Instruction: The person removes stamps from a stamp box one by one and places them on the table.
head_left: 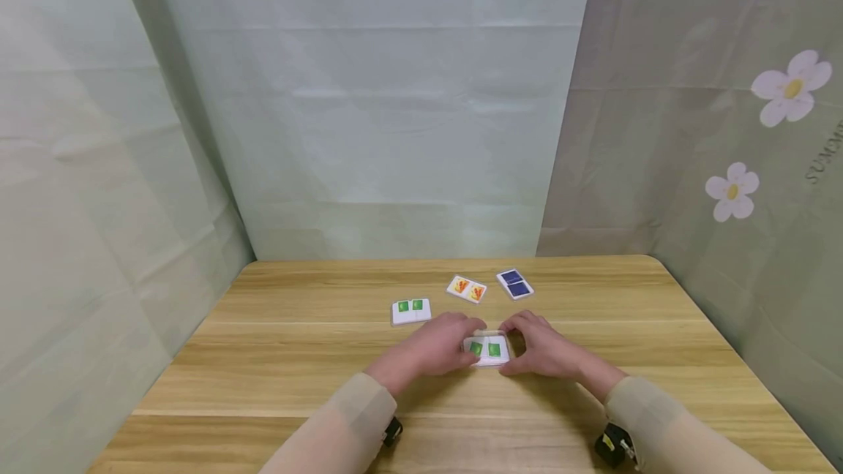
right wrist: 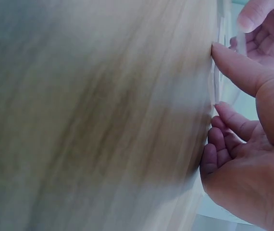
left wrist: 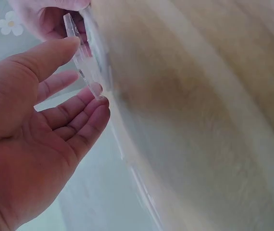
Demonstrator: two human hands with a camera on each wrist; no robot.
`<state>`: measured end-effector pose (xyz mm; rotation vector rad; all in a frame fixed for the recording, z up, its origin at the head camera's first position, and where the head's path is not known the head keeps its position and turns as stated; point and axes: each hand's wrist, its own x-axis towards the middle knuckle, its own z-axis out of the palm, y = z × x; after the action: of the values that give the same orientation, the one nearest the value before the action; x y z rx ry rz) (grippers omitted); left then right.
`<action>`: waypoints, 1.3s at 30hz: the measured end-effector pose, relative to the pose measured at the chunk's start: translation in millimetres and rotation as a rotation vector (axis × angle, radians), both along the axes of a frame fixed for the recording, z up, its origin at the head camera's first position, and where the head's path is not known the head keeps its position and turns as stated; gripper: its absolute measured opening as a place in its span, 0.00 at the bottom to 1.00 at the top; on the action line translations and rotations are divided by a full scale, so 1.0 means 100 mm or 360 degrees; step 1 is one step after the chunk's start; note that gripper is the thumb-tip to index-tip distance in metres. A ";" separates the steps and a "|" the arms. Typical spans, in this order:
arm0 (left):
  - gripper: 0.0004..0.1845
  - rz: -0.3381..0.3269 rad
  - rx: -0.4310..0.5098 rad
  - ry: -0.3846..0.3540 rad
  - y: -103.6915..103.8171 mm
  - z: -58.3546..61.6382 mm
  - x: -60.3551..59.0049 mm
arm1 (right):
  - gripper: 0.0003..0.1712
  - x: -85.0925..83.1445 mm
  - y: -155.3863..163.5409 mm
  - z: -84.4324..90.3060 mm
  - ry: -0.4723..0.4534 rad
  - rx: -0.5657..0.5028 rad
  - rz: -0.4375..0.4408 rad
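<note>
Both wrist views are blurred. The left hand (head_left: 440, 346) and right hand (head_left: 544, 346) pinch a clear card case (head_left: 488, 349) by its ends, flat on the counter (head_left: 296, 357), long axis left to right.

On the table (head_left: 276, 357), near-centre: a clear case (head_left: 488, 349), left hand (head_left: 435, 346) at its left side, right hand (head_left: 544, 346) at its right. Farther back, three cards in a loose row: one card (head_left: 411, 310) far-left of the case, a second card (head_left: 466, 289) straight behind, a third card (head_left: 515, 284) far-right, all well apart from the hands.
</note>
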<state>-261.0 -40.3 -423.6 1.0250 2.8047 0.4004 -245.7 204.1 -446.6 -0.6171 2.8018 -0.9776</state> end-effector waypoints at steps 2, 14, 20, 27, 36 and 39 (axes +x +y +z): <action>0.30 0.0021 0.0022 0.0012 -0.03 0.01 -0.01 | 0.35 0.00 0.01 0.00 -0.0010 -0.0009 -0.0001; 0.23 0.0147 0.0055 0.0046 -0.20 0.02 -0.17 | 0.29 0.01 0.02 -0.02 0.0014 -0.0031 0.0052; 0.17 0.0146 0.0041 0.0114 -0.22 -0.05 -0.28 | 0.28 0.02 0.02 -0.03 -0.0001 -0.0007 0.0038; 0.17 0.0116 0.0031 0.0152 -0.22 -0.06 -0.35 | 0.28 0.02 0.03 -0.05 0.0013 0.0004 0.0040; 0.16 0.0136 -0.0019 0.0163 -0.23 -0.11 -0.44 | 0.28 0.02 0.02 -0.04 0.0016 -0.0006 0.0049; 0.16 0.0135 -0.0029 0.0161 -0.23 -0.14 -0.45 | 0.28 0.03 0.01 -0.03 0.0009 -0.0009 0.0048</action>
<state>-306.4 -63.2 -437.1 0.9507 2.9436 0.3410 -242.7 205.3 -449.8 -0.6618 2.7868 -0.9801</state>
